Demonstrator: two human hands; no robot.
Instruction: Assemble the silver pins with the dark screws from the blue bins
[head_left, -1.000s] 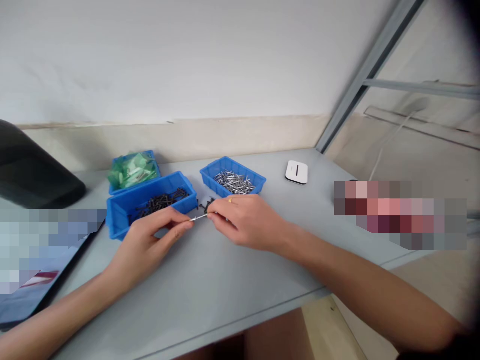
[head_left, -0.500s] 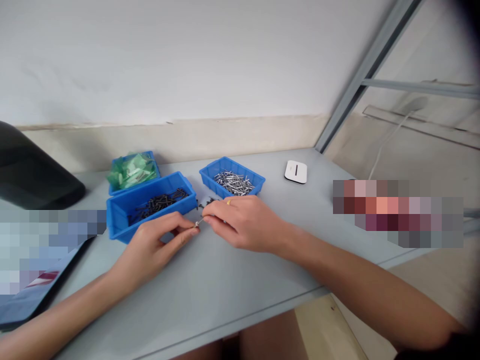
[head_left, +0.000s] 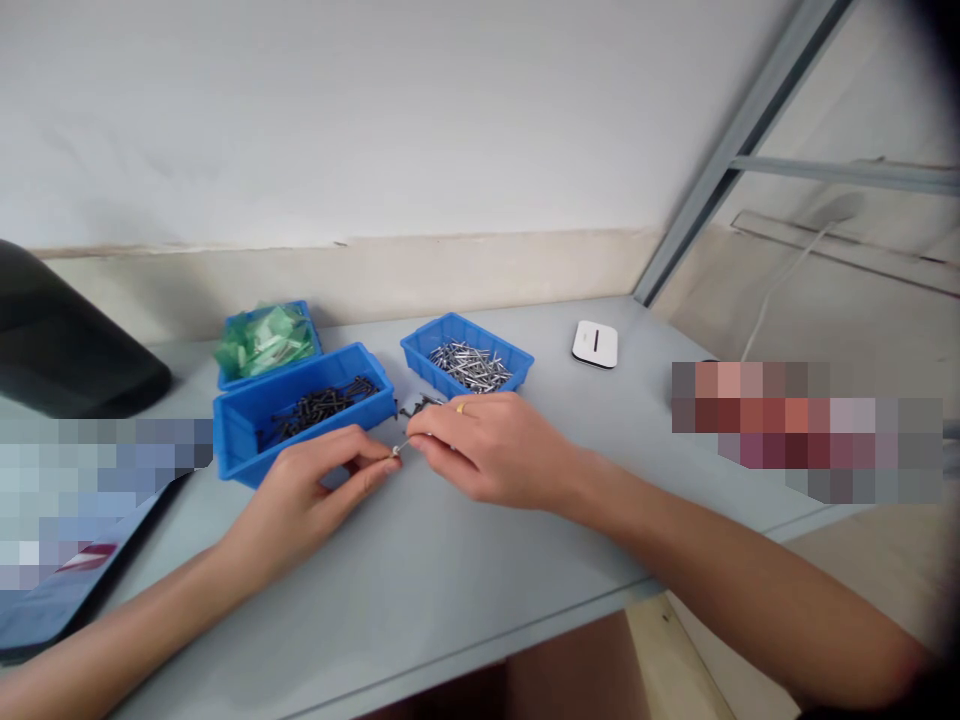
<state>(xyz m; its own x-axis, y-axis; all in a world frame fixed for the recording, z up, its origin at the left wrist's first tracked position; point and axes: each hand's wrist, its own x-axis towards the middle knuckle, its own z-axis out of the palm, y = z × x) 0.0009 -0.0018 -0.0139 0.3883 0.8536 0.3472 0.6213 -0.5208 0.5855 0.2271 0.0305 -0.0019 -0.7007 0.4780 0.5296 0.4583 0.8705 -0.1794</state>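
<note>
My left hand (head_left: 330,480) pinches a small whitish piece (head_left: 395,452) between thumb and forefinger, just in front of a blue bin of black screws (head_left: 326,408). My right hand (head_left: 487,440), with a ring on one finger, is closed on a thin silver pin (head_left: 403,445) that reaches to that piece. Whether pin and piece are one part I cannot tell. Several loose black screws (head_left: 420,405) lie on the table behind the right fingertips. Behind the right hand, a smaller blue bin (head_left: 523,372) holds many thin silver pins (head_left: 472,366).
A third blue bin (head_left: 304,308) at the back left holds green plastic bags (head_left: 270,340). On the grey table (head_left: 450,570) lie a white square device (head_left: 596,343) at the right and a tablet-like screen (head_left: 97,560) at the left. A dark object (head_left: 67,340) stands at left.
The view has shifted very slightly. Both hands keep their pinches at almost the same place, the right one perhaps a touch farther from the left fingertips.
</note>
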